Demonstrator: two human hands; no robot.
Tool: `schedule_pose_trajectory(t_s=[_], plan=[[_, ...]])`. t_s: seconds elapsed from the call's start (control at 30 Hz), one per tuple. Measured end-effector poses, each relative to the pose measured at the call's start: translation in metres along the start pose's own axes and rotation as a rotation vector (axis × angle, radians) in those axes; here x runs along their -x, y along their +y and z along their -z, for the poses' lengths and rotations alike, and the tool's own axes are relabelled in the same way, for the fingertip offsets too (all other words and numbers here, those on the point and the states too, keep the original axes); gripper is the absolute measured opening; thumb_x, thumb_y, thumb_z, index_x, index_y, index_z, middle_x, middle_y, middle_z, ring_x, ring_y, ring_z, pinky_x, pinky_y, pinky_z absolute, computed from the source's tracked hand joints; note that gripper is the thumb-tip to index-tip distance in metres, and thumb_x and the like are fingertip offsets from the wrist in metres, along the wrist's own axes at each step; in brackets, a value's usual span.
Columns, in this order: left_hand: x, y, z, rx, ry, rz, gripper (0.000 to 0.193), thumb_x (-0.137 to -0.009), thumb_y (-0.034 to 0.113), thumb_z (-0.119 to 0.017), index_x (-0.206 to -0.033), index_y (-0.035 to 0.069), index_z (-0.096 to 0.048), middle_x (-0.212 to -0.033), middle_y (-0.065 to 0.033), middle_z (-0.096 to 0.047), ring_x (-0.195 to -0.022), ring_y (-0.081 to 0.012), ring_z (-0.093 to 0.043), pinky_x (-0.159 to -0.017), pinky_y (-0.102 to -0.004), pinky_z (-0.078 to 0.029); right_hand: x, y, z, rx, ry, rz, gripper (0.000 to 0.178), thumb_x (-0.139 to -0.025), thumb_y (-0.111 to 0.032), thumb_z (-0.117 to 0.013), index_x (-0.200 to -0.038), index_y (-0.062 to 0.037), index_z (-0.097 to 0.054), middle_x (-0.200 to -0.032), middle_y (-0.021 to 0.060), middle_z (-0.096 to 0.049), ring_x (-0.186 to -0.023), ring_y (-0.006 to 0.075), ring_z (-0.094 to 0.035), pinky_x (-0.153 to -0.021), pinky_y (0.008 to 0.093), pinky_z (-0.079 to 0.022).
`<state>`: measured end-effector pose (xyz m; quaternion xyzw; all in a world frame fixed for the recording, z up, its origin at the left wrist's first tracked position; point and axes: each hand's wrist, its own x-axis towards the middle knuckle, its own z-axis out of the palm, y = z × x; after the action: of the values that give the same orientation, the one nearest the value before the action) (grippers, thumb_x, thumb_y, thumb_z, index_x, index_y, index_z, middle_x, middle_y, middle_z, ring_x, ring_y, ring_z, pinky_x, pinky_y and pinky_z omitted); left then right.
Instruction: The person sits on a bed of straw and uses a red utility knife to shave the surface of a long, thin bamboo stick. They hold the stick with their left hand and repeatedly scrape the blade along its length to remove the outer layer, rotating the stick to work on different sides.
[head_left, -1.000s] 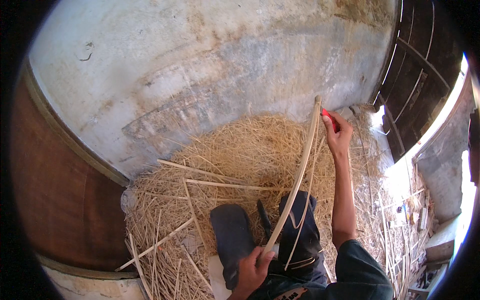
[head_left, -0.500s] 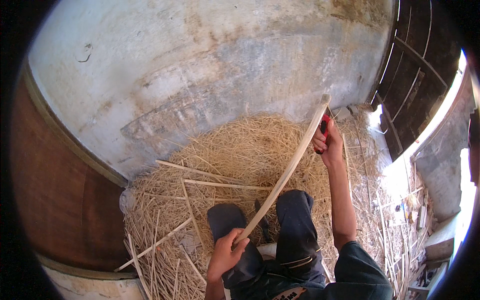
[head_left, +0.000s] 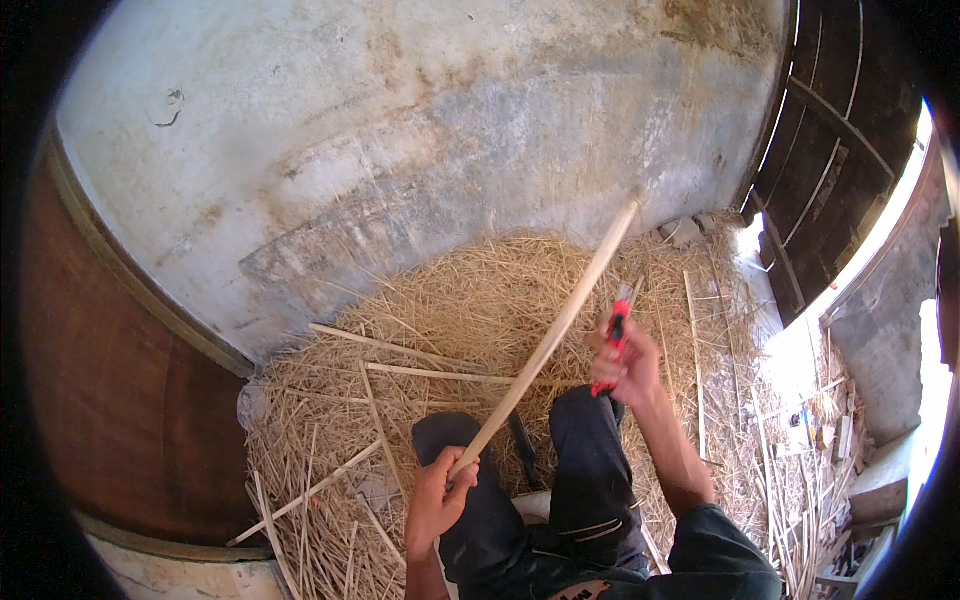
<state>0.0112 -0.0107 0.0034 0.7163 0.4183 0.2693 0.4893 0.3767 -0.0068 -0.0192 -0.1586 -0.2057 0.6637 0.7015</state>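
Observation:
My left hand (head_left: pixel 437 500) is closed round the lower end of a long pale wooden stick (head_left: pixel 548 340), which slants up and to the right toward the wall. To the right of the stick, my right hand (head_left: pixel 632 368) grips a red and black utility knife (head_left: pixel 614 340) with its blade pointing up. The knife and the stick are apart. Some motion blurs the right hand. Between my knees, in dark trousers, a dark narrow tool (head_left: pixel 523 448) lies partly hidden; I cannot make out its kind.
Straw-like shavings (head_left: pixel 480 290) cover the floor ahead. Several thin sticks (head_left: pixel 430 372) lie on them at left. A stained wall (head_left: pixel 420 130) rises in front, a brown panel (head_left: pixel 130 390) stands at left, and a dark plank door (head_left: pixel 830 130) at right.
My right hand with the knife has come down toward me, away from the stick's far end. The stick has turned slightly in my left hand, its far end shifting a little left.

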Motion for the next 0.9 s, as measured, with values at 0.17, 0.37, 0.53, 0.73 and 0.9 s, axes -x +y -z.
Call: schedule_pose_trajectory(t_s=[0.17,0.37,0.53,0.73,0.9], plan=[[-0.001,-0.009,-0.002,-0.115,0.156,-0.021,0.016,-0.107,0.018,-0.065,-0.112,0.002,-0.065,-0.076,-0.0065,-0.066,-0.065,-0.0152,-0.062,-0.062,-0.0328,-0.049,0.032,0.028,-0.027,0.328,-0.148,0.029,0.061,-0.105,-0.053,-0.059,-0.143,-0.0054,-0.054,-0.084,0.0027,-0.055,-0.052,0.0074,-0.039,-0.049,0.0238,-0.032],[0.002,-0.019,0.000,-0.204,0.190,-0.051,0.013,-0.103,0.011,-0.068,-0.112,0.002,-0.065,-0.076,-0.0101,-0.066,-0.061,-0.0186,-0.061,-0.058,-0.0337,-0.048,0.012,-0.035,-0.071,0.288,0.277,0.577,0.064,-0.108,-0.046,-0.054,-0.156,-0.0049,-0.045,-0.120,0.0083,-0.064,-0.052,0.0053,-0.037,-0.047,0.0239,-0.029],[0.005,-0.017,0.001,-0.207,0.130,-0.015,0.013,-0.101,0.010,-0.070,-0.111,0.002,-0.066,-0.076,-0.0102,-0.066,-0.060,-0.0201,-0.062,-0.057,-0.0334,-0.047,-0.023,-0.071,-0.063,0.816,0.577,0.723,0.054,-0.106,-0.028,-0.063,-0.152,-0.0023,-0.050,-0.130,0.0130,-0.072,-0.050,0.0020,-0.032,-0.046,0.0211,-0.025],[0.011,-0.023,0.011,-0.221,0.097,0.000,0.014,-0.101,0.012,-0.070,-0.111,0.003,-0.066,-0.078,-0.0100,-0.068,-0.063,-0.0202,-0.064,-0.059,-0.0336,-0.048,-0.032,-0.080,-0.069,1.053,0.480,0.507,0.031,-0.108,-0.024,-0.063,-0.131,-0.0038,-0.068,-0.071,-0.0079,-0.054,-0.059,0.0010,-0.037,-0.052,0.0236,-0.027],[0.018,-0.027,0.026,-0.220,0.125,0.029,0.015,-0.101,0.013,-0.070,-0.112,0.004,-0.067,-0.081,-0.0095,-0.069,-0.064,-0.0202,-0.064,-0.060,-0.0339,-0.049,-0.030,-0.097,-0.048,1.330,0.367,0.452,0.024,-0.107,-0.024,-0.064,-0.113,-0.0030,-0.073,-0.070,-0.0053,-0.052,-0.063,0.0058,-0.044,-0.058,0.0263,-0.035]])
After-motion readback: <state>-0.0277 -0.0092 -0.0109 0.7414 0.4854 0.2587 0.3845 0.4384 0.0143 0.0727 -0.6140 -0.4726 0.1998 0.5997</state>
